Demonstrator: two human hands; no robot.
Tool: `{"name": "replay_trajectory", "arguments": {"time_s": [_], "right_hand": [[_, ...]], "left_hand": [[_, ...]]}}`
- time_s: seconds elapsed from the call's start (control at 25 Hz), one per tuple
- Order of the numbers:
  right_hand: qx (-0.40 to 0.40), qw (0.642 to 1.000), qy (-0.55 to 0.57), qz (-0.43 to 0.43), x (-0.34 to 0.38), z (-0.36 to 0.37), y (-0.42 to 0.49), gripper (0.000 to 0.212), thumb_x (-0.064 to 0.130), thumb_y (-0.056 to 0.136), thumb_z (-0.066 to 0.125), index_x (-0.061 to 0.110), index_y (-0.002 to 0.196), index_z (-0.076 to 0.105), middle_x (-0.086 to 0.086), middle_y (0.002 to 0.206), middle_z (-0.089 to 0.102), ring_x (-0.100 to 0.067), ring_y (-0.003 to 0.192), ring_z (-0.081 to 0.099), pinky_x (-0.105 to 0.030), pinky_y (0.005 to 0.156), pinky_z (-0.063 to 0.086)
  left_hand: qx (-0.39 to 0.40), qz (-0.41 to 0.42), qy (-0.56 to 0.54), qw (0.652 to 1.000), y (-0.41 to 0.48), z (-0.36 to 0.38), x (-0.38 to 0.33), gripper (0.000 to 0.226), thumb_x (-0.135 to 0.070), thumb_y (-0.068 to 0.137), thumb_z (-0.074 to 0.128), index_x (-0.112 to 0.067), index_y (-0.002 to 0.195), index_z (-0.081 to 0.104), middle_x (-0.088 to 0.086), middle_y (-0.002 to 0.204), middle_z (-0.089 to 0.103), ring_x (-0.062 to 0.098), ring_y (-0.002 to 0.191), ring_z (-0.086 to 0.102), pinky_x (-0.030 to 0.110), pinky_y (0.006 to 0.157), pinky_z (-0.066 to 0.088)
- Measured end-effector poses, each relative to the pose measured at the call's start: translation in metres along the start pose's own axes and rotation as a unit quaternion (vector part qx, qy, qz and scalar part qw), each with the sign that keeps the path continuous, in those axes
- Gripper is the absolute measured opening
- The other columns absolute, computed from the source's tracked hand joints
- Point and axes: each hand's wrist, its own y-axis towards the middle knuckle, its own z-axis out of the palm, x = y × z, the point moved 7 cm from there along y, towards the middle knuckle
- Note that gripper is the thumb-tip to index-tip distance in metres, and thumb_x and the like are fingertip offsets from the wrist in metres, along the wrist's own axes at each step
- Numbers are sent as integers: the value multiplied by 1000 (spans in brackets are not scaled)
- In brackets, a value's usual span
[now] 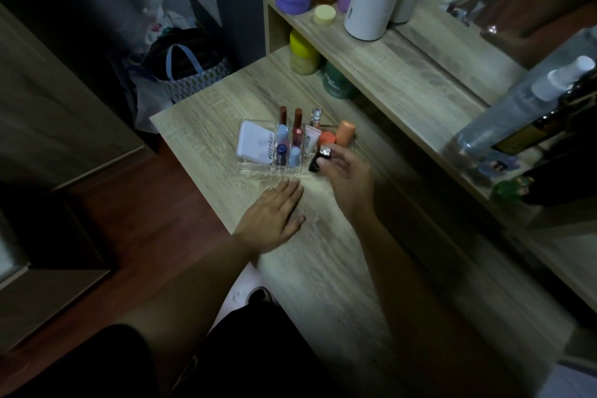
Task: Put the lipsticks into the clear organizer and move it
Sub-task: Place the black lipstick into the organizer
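Desk (323, 268) near half is bare wood, free to pass, except left hand (274, 216) lying flat just in front of organizer (258, 166). Organizer slots crowded with upright tubes; white compact (253, 142) fills its left bay. Right hand (347, 176) with black lipstick (318, 160) blocks organizer's right end, orange caps (337, 136) just behind. Bare strip left of organizer to desk edge. Behind: low shelf (403, 74) overhangs, yellow jar (302, 53) and green jar (337, 82) under it. Right side: spray bottle (517, 107) leans in close.
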Motion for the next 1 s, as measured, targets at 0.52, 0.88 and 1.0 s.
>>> {"name": "replay_trajectory", "arguments": {"time_s": [0.52, 0.88, 1.0], "right_hand": [[-19, 999, -36, -34, -16, 24, 15, 34, 0, 81, 68, 4, 114, 64, -15, 112, 67, -11, 91, 65, -1, 76, 49], [-31, 995, -85, -39, -11, 26, 9, 42, 1, 80, 69, 5, 121, 60, -15, 113, 69, -17, 98, 67, -29, 86, 57], [-93, 990, -94, -40, -15, 10, 1, 44, 9, 76, 74, 12, 118, 60, -8, 113, 66, -12, 94, 63, -13, 75, 54]], "left_hand": [[-18, 13, -2, 1000, 0, -2, 2, 59, -38, 92, 47, -7, 141, 36, 12, 149, 40, 28, 141, 32, 44, 112, 33], [-25, 13, -44, 999, -2, -11, -3, 58, -34, 94, 48, -7, 143, 35, 13, 151, 37, 27, 142, 29, 39, 117, 24], [-170, -71, -124, 975, -11, -40, 16, 33, -17, 87, 58, 0, 115, 62, 19, 121, 63, 33, 117, 54, 42, 106, 40]]}}
